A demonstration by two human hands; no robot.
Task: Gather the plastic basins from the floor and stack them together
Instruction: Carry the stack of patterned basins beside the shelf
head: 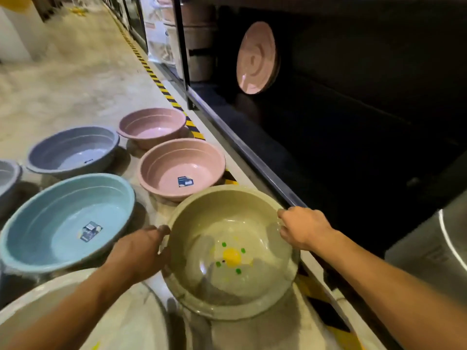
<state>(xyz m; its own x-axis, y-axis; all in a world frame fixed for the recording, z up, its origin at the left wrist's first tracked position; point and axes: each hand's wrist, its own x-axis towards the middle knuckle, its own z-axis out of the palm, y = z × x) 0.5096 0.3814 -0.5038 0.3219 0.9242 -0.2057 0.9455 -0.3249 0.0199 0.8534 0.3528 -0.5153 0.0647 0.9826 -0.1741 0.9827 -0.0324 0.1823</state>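
A beige basin (pixel 227 223) with a yellow and green sticker inside is tilted toward me near the floor. My left hand (pixel 141 251) grips its left rim and my right hand (pixel 302 227) grips its right rim. Beyond it on the floor sit a pink basin (pixel 182 168) with a label, a second pink basin (pixel 151 126), a light blue basin (pixel 63 223) with a label, and a grey-blue basin (pixel 73 150). Another grey basin (pixel 7 175) is cut off at the left edge.
A dark low shelf (pixel 328 135) runs along the right, with yellow-black hazard tape (pixel 174 99) at its base. A pink basin (pixel 255 58) stands on edge inside the shelf. A pale round rim (pixel 75 311) shows at the bottom left, a grey object (pixel 442 248) at right.
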